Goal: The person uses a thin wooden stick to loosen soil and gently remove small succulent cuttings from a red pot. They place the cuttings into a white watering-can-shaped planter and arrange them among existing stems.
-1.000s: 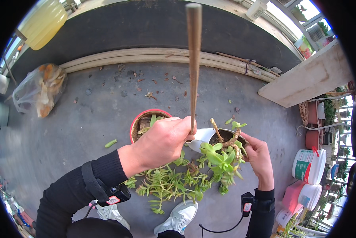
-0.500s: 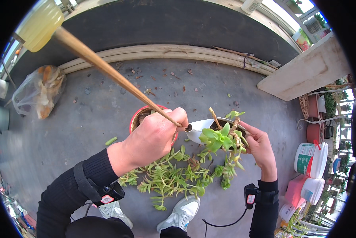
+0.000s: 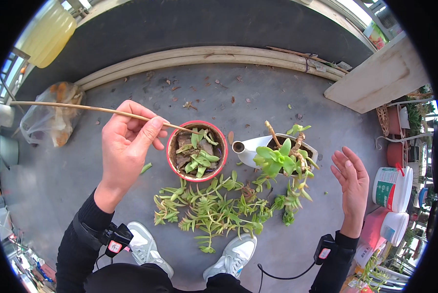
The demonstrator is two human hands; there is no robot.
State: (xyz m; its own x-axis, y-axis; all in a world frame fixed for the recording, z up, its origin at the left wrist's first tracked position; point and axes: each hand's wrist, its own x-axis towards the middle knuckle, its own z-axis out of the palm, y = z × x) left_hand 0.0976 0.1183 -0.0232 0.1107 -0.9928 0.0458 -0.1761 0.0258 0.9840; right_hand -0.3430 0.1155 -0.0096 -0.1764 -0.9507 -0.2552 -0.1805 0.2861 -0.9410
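Note:
Pinched in my left hand (image 3: pixel 132 139) is a long thin wooden stick (image 3: pixel 82 107), its tip over a red-rimmed round pot (image 3: pixel 169 155). Cut green leaves (image 3: pixel 198 158) and dark pieces lie inside that pot. To its right stands a white boat-shaped planter (image 3: pixel 248 149) with a round spout hole. A succulent (image 3: pixel 279 158) with bare woody stems grows from the planter and droops over its near side. My right hand (image 3: pixel 350 178) is apart from the planter, fingers spread, holding nothing. Cut succulent stems (image 3: pixel 214 207) are spread on the floor between the pots and my feet.
A plastic bag (image 3: pixel 53 115) with orange-brown contents sits at the left. Long pale poles (image 3: pixel 204 54) run along the far wall. At the right are a pale board (image 3: pixel 377 78), a white bucket (image 3: pixel 394 189) and plant shelves. My shoes (image 3: pixel 233 256) are near the cut stems.
My right hand has let go of the white planter and drawn back right. My left hand has moved left with the stick, whose tip has gone from the planter's spout to the red-rimmed pot.

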